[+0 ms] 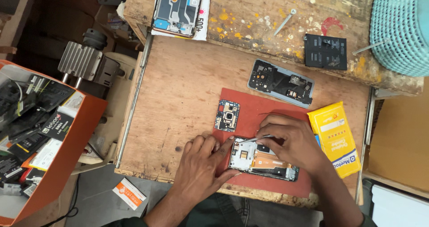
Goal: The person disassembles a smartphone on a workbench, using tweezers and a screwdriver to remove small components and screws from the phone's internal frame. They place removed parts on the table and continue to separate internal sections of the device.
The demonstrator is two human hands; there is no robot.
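Below you, the wooden bench (178,97) fills most of the view, paint-spattered along its far edge. An orange box (67,137) of spare parts sits at your left. A red mat (254,111) lies on the bench toward your side. The opened phone (261,161) rests on the mat's near edge. Your left hand (203,164) steadies the phone's left end, fingers flat, its grip holding nothing. Your right hand (292,142) hovers over the phone, its grip pinched on metal tweezers (252,139), tips at the phone's upper left corner. A grey back cover (280,83) lies beyond the mat. A small circuit board (227,115) sits on the mat's left corner.
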